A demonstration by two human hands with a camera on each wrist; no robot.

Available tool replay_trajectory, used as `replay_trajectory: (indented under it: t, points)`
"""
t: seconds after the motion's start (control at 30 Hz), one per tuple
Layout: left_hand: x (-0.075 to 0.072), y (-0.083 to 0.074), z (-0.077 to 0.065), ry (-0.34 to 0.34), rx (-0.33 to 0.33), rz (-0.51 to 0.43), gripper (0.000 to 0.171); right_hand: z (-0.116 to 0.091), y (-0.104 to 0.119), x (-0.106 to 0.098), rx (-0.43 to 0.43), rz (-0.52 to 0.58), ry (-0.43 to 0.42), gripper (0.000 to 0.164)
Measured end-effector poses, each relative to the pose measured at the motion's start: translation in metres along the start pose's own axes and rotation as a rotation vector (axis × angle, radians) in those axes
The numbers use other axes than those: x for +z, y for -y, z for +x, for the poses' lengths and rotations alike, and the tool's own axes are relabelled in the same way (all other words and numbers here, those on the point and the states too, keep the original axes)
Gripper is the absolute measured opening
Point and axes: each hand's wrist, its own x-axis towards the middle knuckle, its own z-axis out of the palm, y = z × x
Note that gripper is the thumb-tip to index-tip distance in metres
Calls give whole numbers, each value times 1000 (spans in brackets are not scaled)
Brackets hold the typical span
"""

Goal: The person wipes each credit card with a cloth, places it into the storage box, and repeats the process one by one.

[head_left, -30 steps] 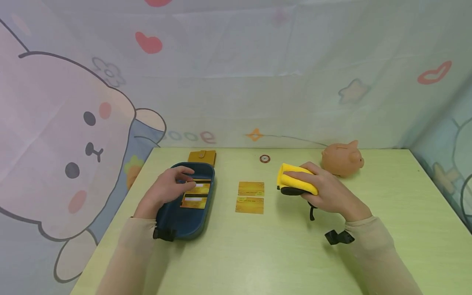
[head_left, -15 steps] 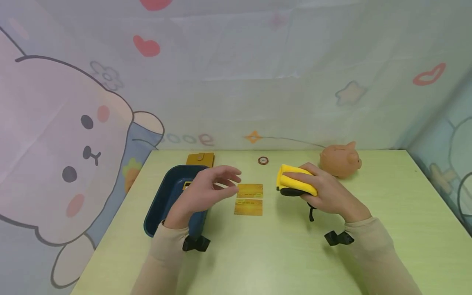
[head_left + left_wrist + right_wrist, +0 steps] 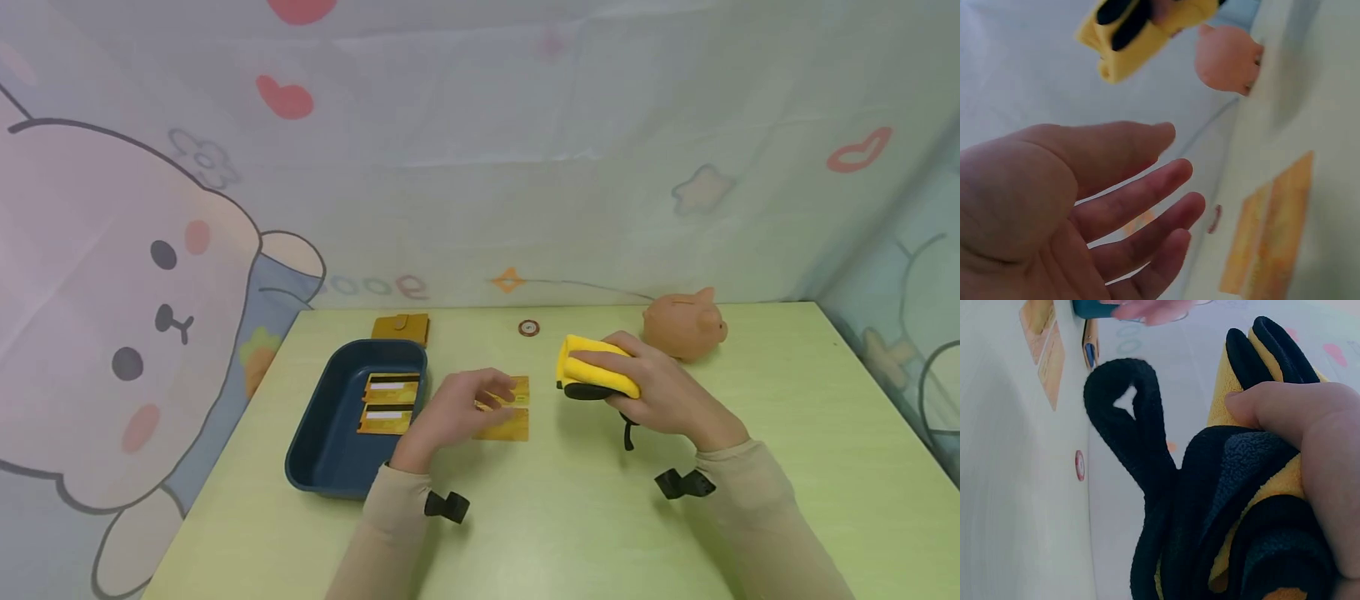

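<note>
On head cam I've got a navy tray (image 3: 322, 458) at L end of the tbl (image 3: 555, 517), w/ 2 striped gold cards (image 3: 390, 407) in it; a tan wallet (image 3: 400, 332) lies just behind. Next, the L hand (image 3: 459, 408) hovers by 2 more gold cards (image 3: 513, 425) flat on the tbl, fingers spread & loosely bent; L wrist cam shows me a gap btwn fingertips & cards. Behind those, a small red-rimmed chip (image 3: 528, 328). Then a yellow fabric bundle (image 3: 600, 377) w/ black trim, up off the tbl, pinched btwn thumb & fingers of the R hand (image 3: 663, 392); R wrist cam gives me its black strap loop (image 3: 1125, 442). A pink pig figure (image 3: 682, 327) sits behind the R hand.
</note>
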Motion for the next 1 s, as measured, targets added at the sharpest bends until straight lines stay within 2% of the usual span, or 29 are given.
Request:
replay_trajectory:
  t: [0.17,0.37,0.73,1.0]
  points:
    - [13,20,4,-3,-34,14,38,0,-1,2,-2,4,9,76]
    - [24,33,10,0,-66,83,47,0,-1,2,9,-6,20,77]
    - [27,30,9,-21,-122,161,51,1,1,1,18,-1,34,77]
    - [29,31,8,-9,-141,146,52,1,1,2,21,7,41,76]
